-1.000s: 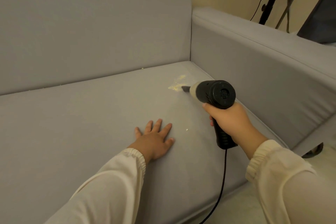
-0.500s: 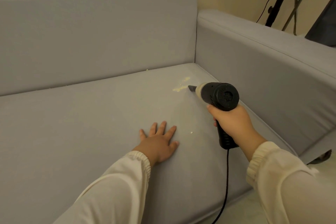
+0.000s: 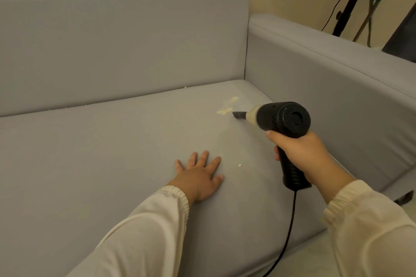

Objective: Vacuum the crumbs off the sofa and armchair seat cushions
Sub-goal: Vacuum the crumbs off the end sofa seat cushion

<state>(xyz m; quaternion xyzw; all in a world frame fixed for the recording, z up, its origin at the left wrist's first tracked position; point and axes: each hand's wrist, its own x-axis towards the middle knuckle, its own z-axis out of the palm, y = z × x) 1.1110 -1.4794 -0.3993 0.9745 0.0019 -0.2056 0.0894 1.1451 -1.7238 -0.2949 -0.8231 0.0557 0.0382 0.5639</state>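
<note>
While your right hand (image 3: 301, 153) grips the black handheld vacuum (image 3: 281, 119), its nozzle sits just beside the pale yellow crumbs (image 3: 225, 110) near the sofa seat cushion's (image 3: 101, 153) back right corner. Your left hand (image 3: 200, 177) lies flat, fingers spread. The cord (image 3: 290, 227) runs out of frame.

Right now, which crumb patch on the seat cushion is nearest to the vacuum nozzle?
The larger yellowish patch, just left of the nozzle. The smaller patch lies farther toward the backrest, and the lone crumb sits near the left hand.
</note>
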